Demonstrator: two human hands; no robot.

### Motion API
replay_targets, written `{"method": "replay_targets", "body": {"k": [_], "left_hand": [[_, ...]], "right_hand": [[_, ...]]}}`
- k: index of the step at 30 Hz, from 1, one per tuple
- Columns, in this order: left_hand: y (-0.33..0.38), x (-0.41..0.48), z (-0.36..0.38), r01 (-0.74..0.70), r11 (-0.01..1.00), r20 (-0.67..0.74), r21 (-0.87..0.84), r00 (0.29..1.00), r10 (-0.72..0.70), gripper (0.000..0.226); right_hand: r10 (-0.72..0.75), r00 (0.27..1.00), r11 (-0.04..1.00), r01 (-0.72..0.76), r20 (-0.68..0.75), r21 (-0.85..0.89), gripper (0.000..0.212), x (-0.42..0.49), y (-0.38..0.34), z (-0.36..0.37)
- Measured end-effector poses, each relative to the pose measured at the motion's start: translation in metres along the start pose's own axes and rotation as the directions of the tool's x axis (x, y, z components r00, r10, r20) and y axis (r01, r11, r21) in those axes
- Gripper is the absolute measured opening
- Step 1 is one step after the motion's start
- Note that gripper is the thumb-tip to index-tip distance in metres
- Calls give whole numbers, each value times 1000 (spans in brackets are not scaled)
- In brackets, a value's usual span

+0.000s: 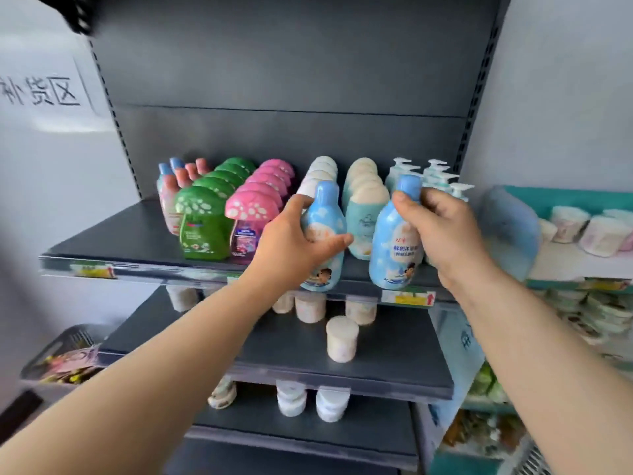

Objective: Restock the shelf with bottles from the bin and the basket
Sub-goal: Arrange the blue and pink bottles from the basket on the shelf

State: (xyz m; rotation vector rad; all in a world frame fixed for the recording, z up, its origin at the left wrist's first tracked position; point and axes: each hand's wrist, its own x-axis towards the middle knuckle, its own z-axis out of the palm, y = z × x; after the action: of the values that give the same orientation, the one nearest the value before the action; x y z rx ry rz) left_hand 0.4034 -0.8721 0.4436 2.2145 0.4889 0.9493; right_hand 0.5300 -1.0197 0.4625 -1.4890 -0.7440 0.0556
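Two light-blue bottles with blue caps stand at the front edge of the dark grey top shelf (137,241). My left hand (294,241) grips the left blue bottle (325,214) round its body. My right hand (442,231) grips the right blue bottle (394,245) near its neck and cap. Behind them stand rows of cream-capped bottles (366,197) and white pump bottles (435,173). To the left are rows of pink mushroom-cap bottles (253,207), green mushroom-cap bottles (202,214) and small pink and blue bottles (168,193).
The shelf below (394,347) holds small white round tubs (342,337), and lower shelves hold more. A wire basket (65,354) with packets sits at lower left. A teal shelf unit (579,265) with white packs stands on the right. A paper sign (41,90) hangs on the left wall.
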Motion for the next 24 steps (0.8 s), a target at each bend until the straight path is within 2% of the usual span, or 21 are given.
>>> {"method": "replay_targets", "body": {"k": [6, 10, 12, 16, 19, 24], "left_hand": [[-46, 27, -76, 53, 998, -185, 18, 981, -49, 60], [-75, 58, -125, 107, 994, -293, -9, 950, -105, 50], [-90, 74, -146, 131, 991, -361, -27, 923, -131, 52], [-122, 103, -189, 208, 978, -474, 17, 863, -176, 51], [-161, 120, -212, 278, 960, -496, 37, 839, -224, 60], [-223, 145, -229, 339, 939, -432, 63, 857, -280, 51]], "right_hand": [[-66, 987, 995, 55, 147, 77, 16, 34, -27, 92], [-105, 970, 990, 82, 219, 113, 17, 69, -41, 149], [-125, 962, 985, 90, 242, 148, 15, 87, -50, 174], [-166, 940, 976, 114, 299, 186, 30, 120, -62, 225], [-174, 923, 979, 125, 342, 160, 19, 139, -67, 266], [-166, 918, 983, 126, 360, 131, 17, 163, -71, 329]]}}
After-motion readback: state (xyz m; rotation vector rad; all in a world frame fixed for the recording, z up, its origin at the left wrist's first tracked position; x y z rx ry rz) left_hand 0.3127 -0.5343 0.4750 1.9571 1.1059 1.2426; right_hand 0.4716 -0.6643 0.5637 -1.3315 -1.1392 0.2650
